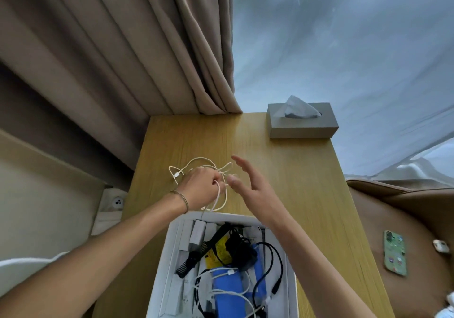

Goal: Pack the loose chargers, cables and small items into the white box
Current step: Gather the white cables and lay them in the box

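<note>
One white cable (207, 170), loose loops on wooden bench (282, 170) just beyond white box (169, 244). Left hand (200, 187) above bench, fingers curled and clamped on cable strands; thin bracelet (181, 199) at wrist. Right hand (253, 185) just beside it, raised edge-on, fingers straight and apart, holding nothing. One white box at near bench edge, holding one black comb (199, 253), one black cable (270, 266), several white cables, blue item, yellow packet. One grey tissue box (302, 126) at far right corner. One phone (395, 253) on brown seat, right of bench.
</note>
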Action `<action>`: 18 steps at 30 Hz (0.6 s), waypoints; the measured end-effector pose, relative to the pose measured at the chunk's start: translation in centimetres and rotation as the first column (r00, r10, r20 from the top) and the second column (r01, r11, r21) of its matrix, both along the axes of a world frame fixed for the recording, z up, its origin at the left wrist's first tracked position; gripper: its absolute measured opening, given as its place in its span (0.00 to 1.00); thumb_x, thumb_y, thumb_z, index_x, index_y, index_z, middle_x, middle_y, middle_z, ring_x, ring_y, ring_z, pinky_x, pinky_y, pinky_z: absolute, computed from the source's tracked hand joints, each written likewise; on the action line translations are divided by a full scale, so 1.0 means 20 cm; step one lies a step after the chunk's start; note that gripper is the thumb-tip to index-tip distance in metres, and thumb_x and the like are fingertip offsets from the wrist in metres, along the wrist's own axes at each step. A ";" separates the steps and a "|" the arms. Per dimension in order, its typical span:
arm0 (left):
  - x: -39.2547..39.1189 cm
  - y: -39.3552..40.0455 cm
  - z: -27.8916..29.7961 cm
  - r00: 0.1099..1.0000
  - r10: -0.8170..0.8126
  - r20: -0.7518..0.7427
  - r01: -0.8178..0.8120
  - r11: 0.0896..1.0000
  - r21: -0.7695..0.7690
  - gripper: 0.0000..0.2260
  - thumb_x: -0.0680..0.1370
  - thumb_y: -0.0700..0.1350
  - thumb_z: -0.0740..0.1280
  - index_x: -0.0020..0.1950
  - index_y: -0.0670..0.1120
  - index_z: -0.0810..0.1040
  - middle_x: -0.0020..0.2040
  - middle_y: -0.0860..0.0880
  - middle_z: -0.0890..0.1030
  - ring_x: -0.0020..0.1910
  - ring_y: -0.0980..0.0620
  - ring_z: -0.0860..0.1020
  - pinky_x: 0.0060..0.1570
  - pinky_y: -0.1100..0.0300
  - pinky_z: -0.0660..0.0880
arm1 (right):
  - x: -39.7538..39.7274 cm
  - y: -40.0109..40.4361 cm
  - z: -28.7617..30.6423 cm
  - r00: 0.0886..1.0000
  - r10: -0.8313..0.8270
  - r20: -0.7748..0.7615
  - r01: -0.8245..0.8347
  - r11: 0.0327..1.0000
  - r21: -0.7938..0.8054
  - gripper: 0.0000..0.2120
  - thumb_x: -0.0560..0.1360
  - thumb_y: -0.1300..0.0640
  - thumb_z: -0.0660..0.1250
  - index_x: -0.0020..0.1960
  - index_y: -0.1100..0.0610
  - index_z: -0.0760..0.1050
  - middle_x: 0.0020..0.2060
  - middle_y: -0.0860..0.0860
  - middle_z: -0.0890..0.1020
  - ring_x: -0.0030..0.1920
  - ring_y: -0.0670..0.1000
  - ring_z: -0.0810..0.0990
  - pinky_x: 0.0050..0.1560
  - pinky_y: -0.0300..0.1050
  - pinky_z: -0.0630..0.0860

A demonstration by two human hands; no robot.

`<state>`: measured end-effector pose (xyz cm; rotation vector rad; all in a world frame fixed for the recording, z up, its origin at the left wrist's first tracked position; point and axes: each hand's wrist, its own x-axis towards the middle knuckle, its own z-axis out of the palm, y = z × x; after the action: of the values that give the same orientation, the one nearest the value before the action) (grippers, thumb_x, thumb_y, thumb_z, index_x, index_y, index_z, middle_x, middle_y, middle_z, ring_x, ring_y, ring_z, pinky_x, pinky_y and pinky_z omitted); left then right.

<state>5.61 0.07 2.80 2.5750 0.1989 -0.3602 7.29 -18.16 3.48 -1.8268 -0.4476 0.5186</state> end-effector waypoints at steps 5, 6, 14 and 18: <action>-0.07 0.04 0.22 0.993 0.056 -0.107 -0.089 0.938 -0.336 0.06 0.79 0.44 0.66 0.47 0.44 0.81 0.38 0.50 0.80 0.30 0.60 0.75 0.30 0.65 0.71 | -0.05 0.10 0.08 0.987 0.159 -0.039 -0.158 0.987 0.017 0.36 0.71 0.51 0.71 0.77 0.39 0.63 0.70 0.41 0.73 0.69 0.37 0.70 0.72 0.47 0.68; -0.10 0.06 0.26 0.991 0.066 -0.115 -0.110 0.892 -0.438 0.06 0.79 0.43 0.65 0.46 0.43 0.80 0.41 0.47 0.80 0.34 0.57 0.76 0.34 0.63 0.73 | -0.05 0.10 0.08 0.984 0.166 -0.059 -0.165 0.986 0.032 0.36 0.72 0.54 0.72 0.76 0.40 0.65 0.68 0.41 0.75 0.68 0.38 0.72 0.72 0.49 0.69; -0.28 0.06 0.52 0.934 0.355 -0.034 -0.155 0.319 -0.935 0.13 0.73 0.38 0.60 0.43 0.40 0.84 0.58 0.32 0.81 0.61 0.34 0.78 0.66 0.36 0.70 | -0.07 0.23 0.12 0.968 0.142 -0.205 -0.075 0.950 0.304 0.40 0.73 0.53 0.73 0.78 0.36 0.57 0.68 0.44 0.77 0.67 0.47 0.76 0.68 0.52 0.73; -0.30 0.03 0.62 0.866 0.483 -0.127 -0.174 0.052 -0.983 0.11 0.75 0.38 0.59 0.32 0.43 0.70 0.40 0.33 0.76 0.47 0.34 0.81 0.47 0.43 0.79 | -0.12 0.36 0.14 0.947 0.237 -0.217 -0.142 0.914 0.380 0.32 0.74 0.59 0.73 0.75 0.52 0.66 0.63 0.53 0.80 0.62 0.50 0.81 0.60 0.47 0.78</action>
<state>-0.33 0.60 15.14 1.0739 0.3231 0.0649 4.98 -10.97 6.35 -1.3467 -0.5079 0.7480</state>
